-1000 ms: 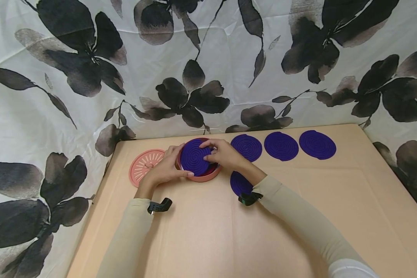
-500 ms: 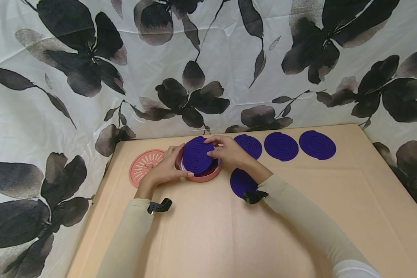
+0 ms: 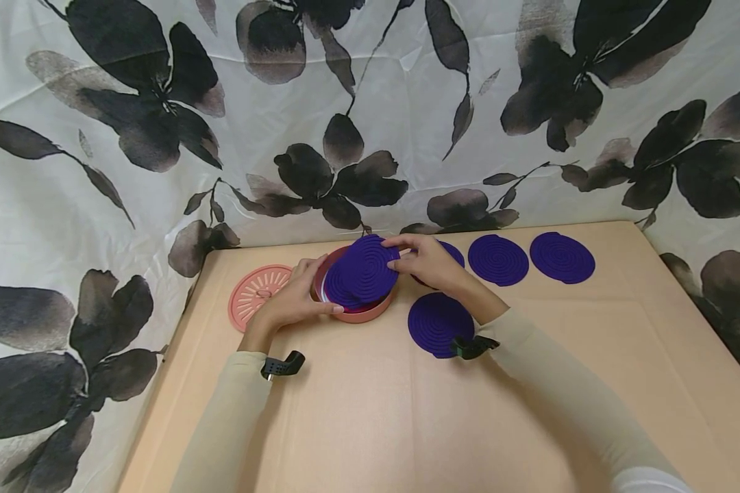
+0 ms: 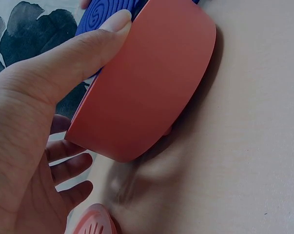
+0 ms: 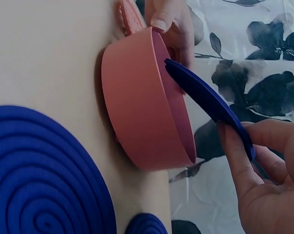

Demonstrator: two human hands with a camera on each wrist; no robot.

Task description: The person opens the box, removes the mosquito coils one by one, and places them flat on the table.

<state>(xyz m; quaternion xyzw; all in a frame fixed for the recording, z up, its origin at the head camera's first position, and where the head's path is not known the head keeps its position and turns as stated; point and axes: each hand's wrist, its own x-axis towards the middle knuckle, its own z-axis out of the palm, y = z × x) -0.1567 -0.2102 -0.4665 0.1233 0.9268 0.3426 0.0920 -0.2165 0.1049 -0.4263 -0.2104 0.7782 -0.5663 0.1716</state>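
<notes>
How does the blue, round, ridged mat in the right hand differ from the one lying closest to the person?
The held blue mat is tilted at the open mouth of the coral-pink round container; the closest blue mat lies flat on the pale table. The right hand pinches the held blue mat, while nothing grips the closest blue mat. Both are blue, round and ridged.

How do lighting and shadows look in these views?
Head view: bright, with a soft shadow beside the beige right sleeve on the pale-tan table; left wrist view: dimmer, with dark shadow beside the round coral-pink container; right wrist view: the container's inside looks darker than its outer wall.
</notes>
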